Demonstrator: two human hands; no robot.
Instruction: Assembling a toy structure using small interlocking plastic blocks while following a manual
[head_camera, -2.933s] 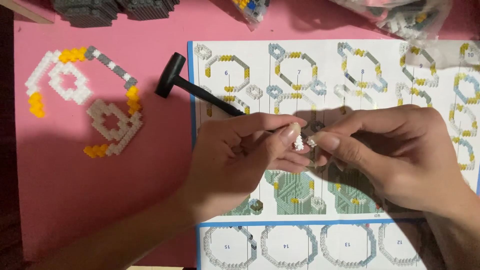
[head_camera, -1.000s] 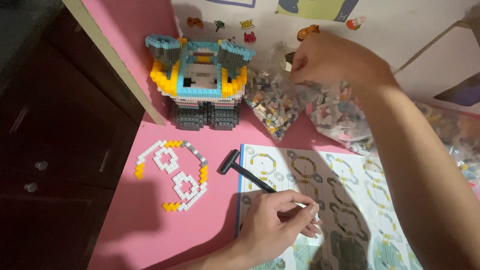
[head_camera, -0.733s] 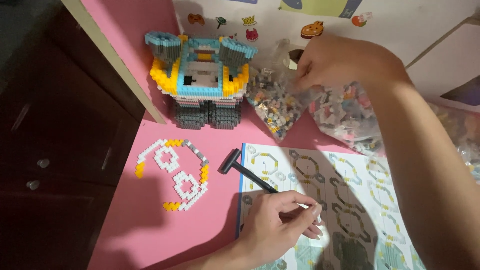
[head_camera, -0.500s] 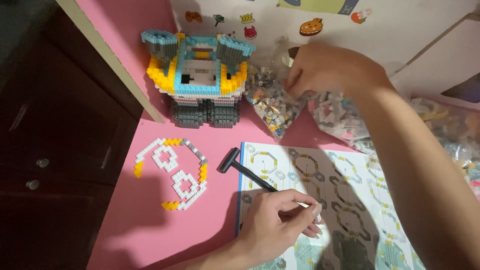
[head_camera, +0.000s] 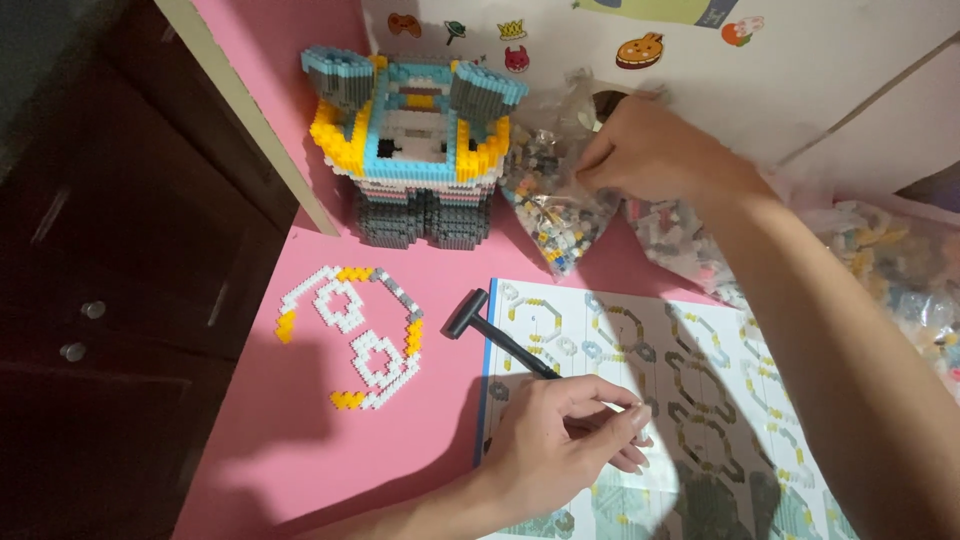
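Covering the pink table (head_camera: 300, 440), an instruction sheet (head_camera: 720, 400).

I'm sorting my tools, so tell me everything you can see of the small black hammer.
The small black hammer is all black, with a stubby cylindrical head and a thin straight handle, seemingly plastic. It lies flat and diagonal, head on the pink table, handle crossing onto the instruction sheet. Its handle end runs under the left hand; whether that hand grips it is unclear.
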